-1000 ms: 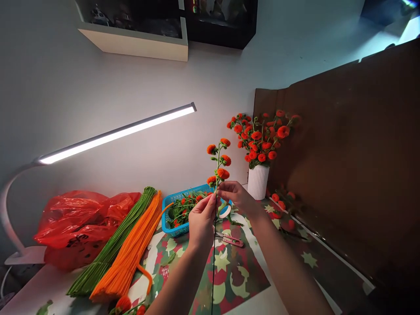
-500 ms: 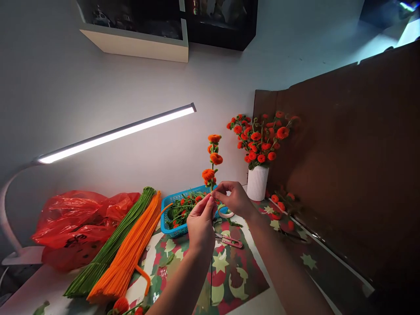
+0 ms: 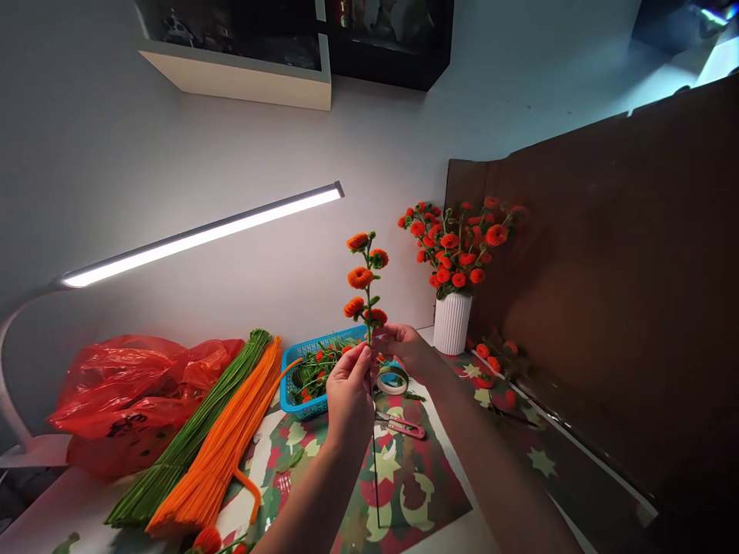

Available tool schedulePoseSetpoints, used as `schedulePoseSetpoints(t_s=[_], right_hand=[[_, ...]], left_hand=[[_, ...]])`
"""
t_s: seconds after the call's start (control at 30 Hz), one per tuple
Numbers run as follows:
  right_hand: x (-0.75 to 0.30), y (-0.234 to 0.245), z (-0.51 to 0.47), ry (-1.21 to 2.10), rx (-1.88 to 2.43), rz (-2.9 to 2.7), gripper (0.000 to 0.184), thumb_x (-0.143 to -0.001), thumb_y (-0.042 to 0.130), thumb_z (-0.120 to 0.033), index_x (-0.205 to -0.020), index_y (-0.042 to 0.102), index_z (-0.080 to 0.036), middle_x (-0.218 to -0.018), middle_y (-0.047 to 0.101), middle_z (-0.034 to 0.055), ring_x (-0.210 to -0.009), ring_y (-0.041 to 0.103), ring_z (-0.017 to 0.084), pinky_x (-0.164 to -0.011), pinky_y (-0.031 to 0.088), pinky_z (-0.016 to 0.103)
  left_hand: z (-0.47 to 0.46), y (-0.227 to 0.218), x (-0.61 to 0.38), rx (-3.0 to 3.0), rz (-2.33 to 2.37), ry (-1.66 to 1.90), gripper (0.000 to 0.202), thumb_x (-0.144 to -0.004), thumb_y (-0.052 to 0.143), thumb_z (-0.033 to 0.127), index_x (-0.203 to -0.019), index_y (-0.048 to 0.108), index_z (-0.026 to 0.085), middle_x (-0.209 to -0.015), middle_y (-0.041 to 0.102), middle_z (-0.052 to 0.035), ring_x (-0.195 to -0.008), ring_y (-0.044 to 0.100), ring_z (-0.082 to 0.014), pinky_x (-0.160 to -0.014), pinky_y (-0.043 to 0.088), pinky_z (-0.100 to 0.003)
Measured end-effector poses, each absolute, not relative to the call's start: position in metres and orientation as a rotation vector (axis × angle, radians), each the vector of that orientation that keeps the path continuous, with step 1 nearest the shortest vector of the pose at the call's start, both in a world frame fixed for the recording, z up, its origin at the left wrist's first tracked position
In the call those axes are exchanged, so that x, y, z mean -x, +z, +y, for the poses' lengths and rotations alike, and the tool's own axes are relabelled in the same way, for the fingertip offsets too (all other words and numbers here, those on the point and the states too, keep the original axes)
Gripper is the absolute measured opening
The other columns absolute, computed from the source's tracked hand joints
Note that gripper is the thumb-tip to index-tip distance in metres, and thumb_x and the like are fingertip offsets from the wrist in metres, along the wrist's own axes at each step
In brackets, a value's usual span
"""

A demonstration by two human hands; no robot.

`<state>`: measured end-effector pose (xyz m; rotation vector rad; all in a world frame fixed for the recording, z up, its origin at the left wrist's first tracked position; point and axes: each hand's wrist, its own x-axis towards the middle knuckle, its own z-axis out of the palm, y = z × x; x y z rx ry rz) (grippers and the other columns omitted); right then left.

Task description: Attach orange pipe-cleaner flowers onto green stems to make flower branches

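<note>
You held the flower stem (image 3: 366, 286) upright over the middle of the table, between both hands; your left hand (image 3: 349, 394) pinched it from the near side with thumb and fingers closed on the stalk, and your right hand (image 3: 407, 351) gripped it with its fingertips just right of that pinch, the two hands almost touching; the thin dark lower end ran straight down past your left wrist toward you.

Compared with a second earlier, the top of the stem had swung from leaning right to leaning slightly left, and the roll of tape (image 3: 392, 379) showed more fully below your right hand.

The stem was a fuzzy green wire with small round orange pompom heads set alternately up its length; the tape was a flat ring; the pink-handled snips (image 3: 402, 425) lay just nearer on the star-patterned mat (image 3: 411, 492); to the left sat a blue lattice basket (image 3: 291, 387) of green and orange pieces, then long bundles of orange pipe cleaners (image 3: 226, 454) and green pipe cleaners (image 3: 190, 440), and a crinkled red plastic bag (image 3: 127, 392); far right stood a ribbed white vase (image 3: 452, 324) with a finished bouquet (image 3: 456, 242).
</note>
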<state>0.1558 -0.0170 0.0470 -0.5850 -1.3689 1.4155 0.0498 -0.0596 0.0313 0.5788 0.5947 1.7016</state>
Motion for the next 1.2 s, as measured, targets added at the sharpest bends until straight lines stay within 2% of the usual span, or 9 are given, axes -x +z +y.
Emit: schedulePoseSetpoints(t_s=[0.2, 0.33, 0.43, 0.53, 0.63, 0.77, 0.93, 1.03, 1.2], right_hand=[[-0.150, 0.047, -0.019, 1.424, 0.529, -1.323, 0.027, -0.055, 0.081, -0.033, -0.074, 0.073, -0.016, -0.060, 0.059, -0.0013, -0.055, 0.043, 0.007, -0.052, 0.032, 0.022], [-0.153, 0.048, -0.019, 1.309, 0.569, -1.359, 0.024, -0.054, 0.080, -0.034, -0.070, 0.073, -0.017, -0.057, 0.059, -0.0010, -0.054, 0.046, 0.009, -0.050, 0.032, 0.022], [-0.156, 0.047, -0.017, 1.266, 0.591, -1.365, 0.024, -0.053, 0.080, -0.034, -0.066, 0.072, -0.016, -0.053, 0.057, -0.0014, -0.051, 0.043, 0.008, -0.048, 0.030, 0.022], [-0.156, 0.045, -0.016, 1.259, 0.606, -1.342, 0.025, -0.051, 0.081, -0.034, -0.064, 0.071, -0.015, -0.052, 0.055, -0.0022, -0.049, 0.039, 0.007, -0.046, 0.029, 0.022], [-0.153, 0.043, -0.016, 1.256, 0.600, -1.321, 0.026, -0.051, 0.082, -0.035, -0.063, 0.071, -0.015, -0.053, 0.055, -0.0022, -0.050, 0.040, 0.007, -0.047, 0.029, 0.022], [-0.149, 0.043, -0.019, 1.288, 0.571, -1.325, 0.030, -0.052, 0.081, -0.040, -0.064, 0.070, -0.015, -0.057, 0.058, -0.0012, -0.051, 0.041, 0.008, -0.048, 0.029, 0.022], [-0.151, 0.041, -0.021, 1.399, 0.473, -1.468, 0.031, -0.062, 0.076, -0.044, -0.058, 0.067, -0.015, -0.060, 0.061, 0.0014, -0.058, 0.048, 0.010, -0.053, 0.033, 0.023], [-0.152, 0.038, -0.017, 1.375, 0.491, -1.404, 0.030, -0.058, 0.079, -0.043, -0.058, 0.066, -0.015, -0.057, 0.060, -0.0001, -0.053, 0.045, 0.009, -0.050, 0.030, 0.023], [-0.149, 0.038, -0.015, 1.254, 0.576, -1.272, 0.028, -0.056, 0.080, -0.040, -0.059, 0.066, -0.015, -0.049, 0.054, -0.0039, -0.047, 0.040, 0.007, -0.049, 0.029, 0.022]], left_hand=[[-0.059, 0.035, -0.046, -0.610, 0.548, 1.640, 0.021, -0.056, 0.079, 0.018, -0.072, 0.066, 0.014, -0.067, 0.063, 0.0014, -0.058, 0.057, -0.0053, -0.057, 0.047, -0.014], [-0.053, 0.032, -0.041, -0.647, 0.565, 1.497, 0.021, -0.056, 0.079, 0.018, -0.073, 0.067, 0.014, -0.063, 0.060, 0.0012, -0.051, 0.052, -0.0050, -0.051, 0.045, -0.016], [-0.052, 0.027, -0.039, -0.759, 0.619, 1.463, 0.027, -0.056, 0.080, 0.026, -0.077, 0.068, 0.012, -0.064, 0.061, -0.0004, -0.052, 0.049, -0.0053, -0.049, 0.043, -0.016], [-0.055, 0.022, -0.038, -1.018, 0.667, 1.516, 0.027, -0.066, 0.075, 0.037, -0.070, 0.065, 0.013, -0.056, 0.054, 0.0023, -0.050, 0.044, -0.0047, -0.048, 0.037, -0.015], [-0.057, 0.022, -0.038, -1.148, 0.684, 1.567, 0.028, -0.072, 0.069, 0.040, -0.067, 0.060, 0.013, -0.050, 0.044, 0.0054, -0.047, 0.035, -0.0038, -0.045, 0.030, -0.015], [-0.056, 0.029, -0.033, -0.997, 0.566, 1.479, 0.032, -0.065, 0.075, 0.039, -0.063, 0.056, 0.013, -0.049, 0.037, 0.0071, -0.043, 0.027, -0.0020, -0.040, 0.024, -0.014], [-0.055, 0.037, -0.026, -0.813, 0.380, 1.123, 0.029, -0.061, 0.077, 0.031, -0.062, 0.054, 0.013, -0.050, 0.031, 0.0092, -0.039, 0.016, 0.0004, -0.035, 0.018, -0.012], [-0.056, 0.035, -0.027, -0.849, 0.423, 1.102, 0.030, -0.064, 0.075, 0.034, -0.064, 0.054, 0.013, -0.052, 0.035, 0.0081, -0.039, 0.021, 0.0004, -0.035, 0.020, -0.012], [-0.056, 0.026, -0.034, -1.183, 0.660, 1.410, 0.030, -0.074, 0.066, 0.041, -0.070, 0.058, 0.013, -0.055, 0.046, 0.0041, -0.045, 0.037, -0.0029, -0.042, 0.027, -0.015]])
